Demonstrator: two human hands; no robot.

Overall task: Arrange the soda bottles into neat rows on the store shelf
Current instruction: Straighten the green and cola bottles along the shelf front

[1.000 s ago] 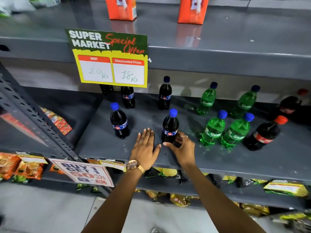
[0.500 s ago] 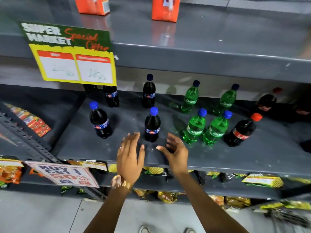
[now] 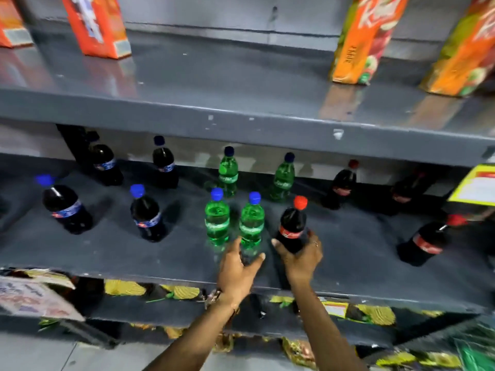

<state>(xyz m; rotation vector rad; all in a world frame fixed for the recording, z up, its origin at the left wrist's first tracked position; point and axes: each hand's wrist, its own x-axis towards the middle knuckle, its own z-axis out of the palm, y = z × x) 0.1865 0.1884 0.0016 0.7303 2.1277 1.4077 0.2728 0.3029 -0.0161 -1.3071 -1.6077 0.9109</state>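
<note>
Soda bottles stand on the grey middle shelf (image 3: 107, 253). My left hand (image 3: 237, 267) wraps the base of a green bottle (image 3: 251, 223) with a blue cap. A second green bottle (image 3: 217, 218) stands just left of it. My right hand (image 3: 301, 259) grips the lower part of a dark cola bottle (image 3: 292, 226) with a red cap. Dark bottles with blue caps stand to the left, the nearest ones at the front (image 3: 147, 214) and the far left (image 3: 67, 207). Two green bottles (image 3: 228, 170) stand at the back. Another red-cap cola (image 3: 428, 242) stands at the right.
The upper shelf (image 3: 241, 121) overhangs the bottles and carries orange juice cartons (image 3: 356, 41). A yellow price sign (image 3: 478, 187) hangs at the right edge. Snack packets (image 3: 184, 291) fill the shelf below. More red-cap colas (image 3: 340, 183) stand at the back right.
The view has swung right along the shelf. Both hands left the blue-cap dark bottle and moved right; the left now holds a green bottle, the right a red-cap cola.
</note>
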